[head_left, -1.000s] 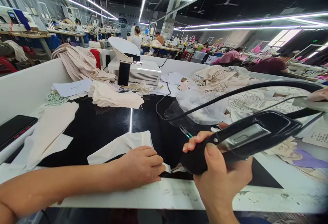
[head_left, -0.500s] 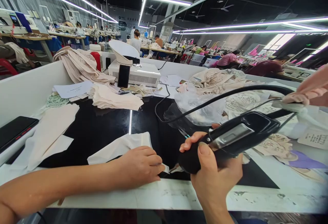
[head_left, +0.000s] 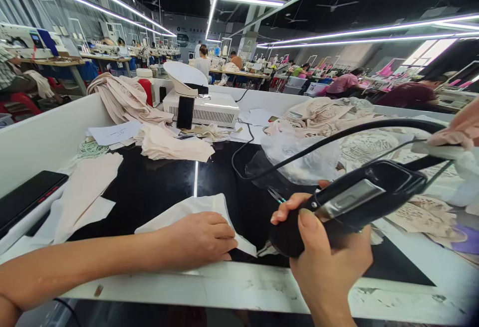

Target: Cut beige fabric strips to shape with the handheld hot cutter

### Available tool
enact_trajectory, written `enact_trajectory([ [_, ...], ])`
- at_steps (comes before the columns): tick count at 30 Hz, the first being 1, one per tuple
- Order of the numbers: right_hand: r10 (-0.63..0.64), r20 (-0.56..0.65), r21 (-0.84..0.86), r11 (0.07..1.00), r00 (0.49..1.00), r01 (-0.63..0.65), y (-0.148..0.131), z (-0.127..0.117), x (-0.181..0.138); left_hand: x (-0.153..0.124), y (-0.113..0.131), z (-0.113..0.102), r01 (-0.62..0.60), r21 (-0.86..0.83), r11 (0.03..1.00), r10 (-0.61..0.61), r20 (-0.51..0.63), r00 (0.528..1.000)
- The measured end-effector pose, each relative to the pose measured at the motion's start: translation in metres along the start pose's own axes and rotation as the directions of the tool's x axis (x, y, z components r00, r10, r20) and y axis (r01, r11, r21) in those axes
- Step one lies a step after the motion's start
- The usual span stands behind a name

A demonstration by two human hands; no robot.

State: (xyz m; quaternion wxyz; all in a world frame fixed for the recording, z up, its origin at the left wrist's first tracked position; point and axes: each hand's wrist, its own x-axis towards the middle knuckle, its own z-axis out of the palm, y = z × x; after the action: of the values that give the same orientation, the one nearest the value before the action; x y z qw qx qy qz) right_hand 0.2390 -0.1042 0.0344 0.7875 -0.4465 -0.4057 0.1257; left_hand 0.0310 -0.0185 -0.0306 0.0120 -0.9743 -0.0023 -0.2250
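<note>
My right hand (head_left: 329, 262) is closed around the handle of a black corded hand tool (head_left: 355, 202), held just above the black table top (head_left: 157, 187). Its black cable (head_left: 322, 140) loops up and away to the right. My left hand (head_left: 202, 240) lies palm down, fingers together, on a piece of cream fabric (head_left: 194, 210) near the table's front edge. The tool's lower end hovers beside the fabric's right corner. Another person's hand (head_left: 458, 130) reaches in at the far right with pale cloth.
A white machine (head_left: 204, 107) with a dark phone (head_left: 185, 112) leaning on it stands at the back. Cream fabric stacks (head_left: 172, 145), lace pieces (head_left: 359, 142), a clear plastic bag (head_left: 299, 155) and papers lie around. A black phone (head_left: 26, 200) rests at the left. Other workers sit behind.
The view shifted slightly. My left hand slid a little left along the fabric, uncovering more of its right corner. My right hand kept the tool in place.
</note>
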Motion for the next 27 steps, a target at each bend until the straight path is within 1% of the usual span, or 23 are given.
enact_trajectory([
  [5,-0.003,-0.017,-0.017,1.000,1.000,0.003,-0.002,0.001,0.002,-0.002,0.000,0.000,0.023,0.008,1.000,-0.023,0.007,1.000],
  [8,0.011,-0.022,-0.015,1.000,1.000,-0.011,-0.003,0.001,0.003,-0.002,0.000,0.001,0.026,0.012,1.000,-0.026,-0.011,1.000],
  [14,-0.017,-0.055,0.037,0.999,0.998,0.019,-0.010,0.009,0.005,-0.002,-0.002,0.001,0.009,0.012,1.000,-0.008,-0.123,0.992],
  [17,-0.021,-0.071,0.049,0.998,0.997,0.024,-0.012,0.013,0.006,0.003,-0.001,0.000,0.000,0.010,1.000,0.001,-0.094,0.996],
  [21,-0.014,-0.046,0.032,0.999,0.999,0.016,-0.009,0.009,0.005,0.011,-0.001,0.004,-0.041,0.003,0.999,0.041,-0.041,0.998],
  [24,-0.004,-0.034,0.020,1.000,0.999,0.005,-0.007,0.005,0.004,0.010,-0.003,0.007,-0.056,-0.005,0.998,0.056,-0.028,0.998],
  [27,0.002,-0.030,0.022,1.000,1.000,-0.001,-0.007,0.005,0.003,0.006,-0.005,0.007,-0.035,-0.023,0.999,0.034,-0.038,0.999],
])
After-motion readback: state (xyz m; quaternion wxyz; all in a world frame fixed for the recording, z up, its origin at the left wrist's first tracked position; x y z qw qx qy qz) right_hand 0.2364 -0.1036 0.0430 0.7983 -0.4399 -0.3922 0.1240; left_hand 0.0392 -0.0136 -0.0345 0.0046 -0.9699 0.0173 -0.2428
